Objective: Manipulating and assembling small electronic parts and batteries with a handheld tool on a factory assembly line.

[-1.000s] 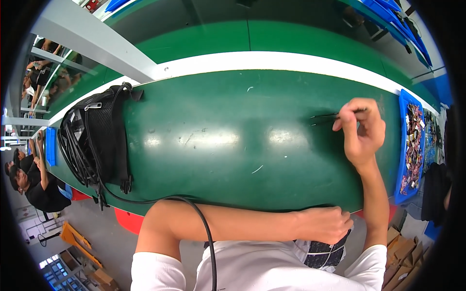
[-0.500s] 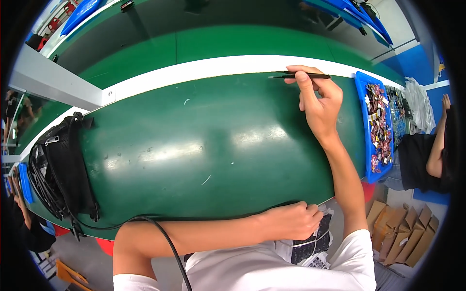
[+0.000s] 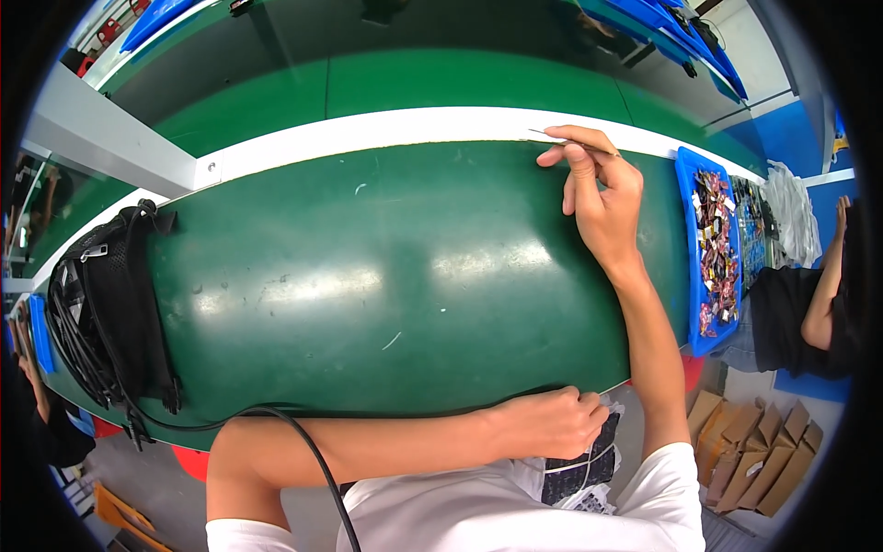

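My right hand [image 3: 602,198] is raised over the far right part of the green table [image 3: 294,350], its fingers closed on slim tweezers [image 3: 544,137]. Their pale, thin tips point left across the white strip at the table's far edge; most of the body is hidden by the fingers. My left hand [image 3: 559,421] is a closed fist at the near edge, its forearm lying along that edge. Whatever it may hold is hidden. A black cable [image 3: 303,432] passes over my left forearm near the elbow.
A black mesh bag [image 3: 124,313] with coiled cable lies at the left end. At the right stand a blue tray [image 3: 692,267] of small wired parts, circuit boards [image 3: 752,225] and clear plastic bags [image 3: 793,216]. Folded cardboard [image 3: 759,451] is below right; a person in black sits beyond.
The tweezers have turned within my right hand, so their black body no longer shows and only thin pale tips do. My left fist stays put. The view has shifted slightly.
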`<action>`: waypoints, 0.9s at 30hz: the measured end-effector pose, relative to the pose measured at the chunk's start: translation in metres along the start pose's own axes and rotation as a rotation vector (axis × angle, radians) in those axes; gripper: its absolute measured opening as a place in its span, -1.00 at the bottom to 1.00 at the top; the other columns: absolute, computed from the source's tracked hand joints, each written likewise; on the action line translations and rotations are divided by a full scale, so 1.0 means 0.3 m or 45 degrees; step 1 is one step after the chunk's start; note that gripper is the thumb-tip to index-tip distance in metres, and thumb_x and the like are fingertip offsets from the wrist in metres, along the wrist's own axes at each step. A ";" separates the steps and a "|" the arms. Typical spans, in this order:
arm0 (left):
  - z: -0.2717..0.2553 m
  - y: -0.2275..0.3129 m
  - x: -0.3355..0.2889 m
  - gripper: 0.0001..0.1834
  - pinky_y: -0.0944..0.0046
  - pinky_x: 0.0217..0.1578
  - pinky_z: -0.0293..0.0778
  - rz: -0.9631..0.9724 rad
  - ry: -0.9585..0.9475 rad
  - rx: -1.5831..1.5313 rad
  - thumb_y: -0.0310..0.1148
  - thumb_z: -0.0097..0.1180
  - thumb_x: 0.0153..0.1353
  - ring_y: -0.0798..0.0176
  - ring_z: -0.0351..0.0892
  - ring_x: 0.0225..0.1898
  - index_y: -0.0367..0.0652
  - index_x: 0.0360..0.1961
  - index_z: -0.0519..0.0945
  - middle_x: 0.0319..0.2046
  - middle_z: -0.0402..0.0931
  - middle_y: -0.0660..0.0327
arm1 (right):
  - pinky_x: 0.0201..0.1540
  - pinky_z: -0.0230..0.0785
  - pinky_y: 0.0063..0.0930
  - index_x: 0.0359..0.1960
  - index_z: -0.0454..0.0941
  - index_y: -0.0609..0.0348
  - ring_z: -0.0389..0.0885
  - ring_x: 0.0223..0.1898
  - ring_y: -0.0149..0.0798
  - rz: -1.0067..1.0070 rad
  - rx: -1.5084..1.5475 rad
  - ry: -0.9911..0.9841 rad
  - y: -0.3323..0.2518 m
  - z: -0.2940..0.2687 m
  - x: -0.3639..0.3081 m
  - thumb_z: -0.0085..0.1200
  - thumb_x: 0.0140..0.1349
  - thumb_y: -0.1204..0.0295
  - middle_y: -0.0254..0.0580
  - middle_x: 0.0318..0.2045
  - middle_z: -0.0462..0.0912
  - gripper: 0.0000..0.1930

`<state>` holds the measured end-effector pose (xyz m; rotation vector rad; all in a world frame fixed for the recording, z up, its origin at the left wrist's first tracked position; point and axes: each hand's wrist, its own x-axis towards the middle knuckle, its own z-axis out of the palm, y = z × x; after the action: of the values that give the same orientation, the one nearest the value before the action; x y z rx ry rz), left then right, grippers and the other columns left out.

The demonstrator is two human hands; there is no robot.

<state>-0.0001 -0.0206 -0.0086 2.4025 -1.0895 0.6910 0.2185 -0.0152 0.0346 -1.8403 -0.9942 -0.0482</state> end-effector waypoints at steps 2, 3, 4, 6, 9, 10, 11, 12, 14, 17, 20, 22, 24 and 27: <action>0.000 0.004 0.002 -0.83 0.39 -0.54 0.17 0.001 -0.003 0.003 -0.29 0.22 0.09 0.40 0.40 -0.38 -0.07 -0.57 0.54 -0.50 0.33 0.40 | -0.58 0.27 -0.63 0.04 0.72 0.17 0.41 -0.67 -0.59 -0.050 -0.045 -0.001 0.009 0.000 -0.003 0.06 0.56 0.46 -0.23 -0.35 0.81 -0.81; 0.000 0.008 0.001 -0.83 0.39 -0.54 0.17 -0.001 -0.013 0.011 -0.29 0.22 0.09 0.40 0.40 -0.38 -0.07 -0.57 0.54 -0.51 0.33 0.40 | -0.58 0.27 -0.63 0.04 0.71 0.16 0.41 -0.67 -0.59 -0.102 -0.081 0.000 0.012 0.001 -0.007 0.05 0.56 0.48 -0.22 -0.35 0.81 -0.81; -0.003 0.008 0.003 -0.83 0.39 -0.54 0.17 -0.006 -0.014 0.010 -0.29 0.22 0.09 0.40 0.40 -0.38 -0.07 -0.57 0.54 -0.51 0.33 0.40 | -0.58 0.27 -0.63 0.04 0.71 0.16 0.41 -0.67 -0.59 -0.100 -0.077 -0.003 0.009 0.003 -0.008 0.05 0.56 0.48 -0.22 -0.35 0.81 -0.81; -0.005 0.008 0.006 -0.83 0.39 -0.54 0.16 -0.002 -0.064 0.035 -0.30 0.22 0.09 0.40 0.40 -0.38 -0.07 -0.57 0.54 -0.51 0.32 0.41 | -0.58 0.27 -0.62 0.04 0.71 0.19 0.41 -0.67 -0.59 -0.070 -0.020 -0.008 0.000 0.002 -0.012 0.04 0.56 0.50 -0.20 -0.33 0.82 -0.80; -0.011 0.008 0.010 -0.84 0.40 -0.53 0.16 0.006 -0.026 0.036 -0.29 0.22 0.09 0.40 0.40 -0.39 -0.07 -0.56 0.56 -0.51 0.33 0.41 | -0.59 0.27 -0.61 0.04 0.71 0.21 0.40 -0.68 -0.58 -0.073 -0.077 -0.023 -0.011 -0.010 -0.011 0.04 0.55 0.51 -0.18 -0.31 0.83 -0.80; -0.011 0.006 0.014 -0.84 0.40 -0.53 0.16 -0.003 -0.023 0.029 -0.29 0.22 0.09 0.40 0.40 -0.39 -0.07 -0.56 0.56 -0.51 0.33 0.41 | -0.59 0.28 -0.61 0.04 0.70 0.23 0.43 -0.69 -0.57 -0.092 -0.108 -0.029 -0.010 -0.016 -0.009 0.02 0.56 0.50 -0.16 -0.30 0.84 -0.79; -0.011 0.002 0.017 -0.86 0.39 -0.55 0.20 0.002 -0.018 0.007 -0.34 0.24 0.08 0.39 0.41 -0.40 -0.12 -0.56 0.60 -0.50 0.36 0.38 | -0.59 0.28 -0.61 0.04 0.70 0.23 0.43 -0.69 -0.57 -0.084 -0.110 -0.041 -0.008 -0.017 -0.008 0.02 0.56 0.50 -0.16 -0.30 0.84 -0.79; -0.011 0.000 0.019 -0.87 0.39 -0.57 0.24 0.007 -0.009 -0.017 -0.38 0.25 0.07 0.37 0.43 -0.41 -0.16 -0.56 0.65 -0.49 0.40 0.34 | -0.59 0.29 -0.62 0.04 0.69 0.25 0.44 -0.69 -0.57 -0.044 -0.061 -0.028 -0.007 -0.014 -0.008 0.00 0.57 0.49 -0.15 -0.29 0.84 -0.78; -0.006 -0.002 0.020 -0.86 0.38 -0.56 0.19 -0.006 0.000 -0.008 -0.34 0.23 0.06 0.39 0.40 -0.42 -0.14 -0.55 0.62 -0.51 0.36 0.37 | -0.60 0.30 -0.63 0.03 0.67 0.29 0.49 -0.69 -0.55 0.044 0.019 -0.006 0.007 -0.016 -0.009 -0.06 0.60 0.44 -0.11 -0.28 0.84 -0.75; -0.022 -0.004 0.011 -0.84 0.36 -0.56 0.12 -0.038 0.004 -0.003 -0.31 0.23 0.04 0.40 0.36 -0.43 -0.12 -0.58 0.59 -0.52 0.33 0.40 | -0.59 0.26 -0.62 -0.02 0.66 0.34 0.45 -0.69 -0.54 0.065 0.210 0.063 0.009 -0.015 0.024 -0.10 0.64 0.36 -0.05 -0.29 0.83 -0.69; -0.023 0.003 0.005 -0.83 0.37 -0.56 0.11 0.004 -0.093 -0.020 -0.33 0.24 0.02 0.40 0.35 -0.42 -0.11 -0.63 0.59 -0.51 0.34 0.40 | -0.54 0.28 -0.60 -0.04 0.66 0.37 0.44 -0.69 -0.52 0.089 0.190 0.015 0.028 -0.038 0.033 -0.12 0.66 0.33 -0.03 -0.32 0.82 -0.65; -0.022 0.007 0.002 -0.84 0.37 -0.56 0.11 -0.002 -0.086 -0.006 -0.33 0.24 0.03 0.39 0.35 -0.42 -0.11 -0.63 0.59 -0.50 0.35 0.41 | -0.51 0.31 -0.59 -0.03 0.65 0.38 0.45 -0.69 -0.50 0.150 0.188 0.004 0.042 -0.046 0.040 -0.14 0.66 0.29 -0.02 -0.33 0.81 -0.62; -0.019 0.007 0.004 -0.84 0.37 -0.56 0.11 -0.003 -0.095 0.024 -0.34 0.24 0.03 0.39 0.35 -0.41 -0.11 -0.63 0.60 -0.50 0.35 0.41 | -0.51 0.32 -0.59 -0.02 0.65 0.38 0.46 -0.68 -0.49 0.185 0.202 -0.023 0.060 -0.051 0.042 -0.14 0.67 0.29 -0.01 -0.32 0.82 -0.62; -0.010 0.015 0.004 -0.84 0.37 -0.56 0.11 -0.008 -0.089 -0.002 -0.34 0.24 0.02 0.39 0.36 -0.42 -0.11 -0.63 0.60 -0.50 0.37 0.40 | -0.50 0.35 -0.58 0.01 0.63 0.41 0.46 -0.68 -0.47 0.241 0.231 -0.040 0.068 -0.064 0.045 -0.15 0.67 0.27 -0.01 -0.29 0.82 -0.60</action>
<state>-0.0036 -0.0225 -0.0049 2.4440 -1.1094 0.6081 0.2480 -0.0251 0.0348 -1.7634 -0.8137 0.1805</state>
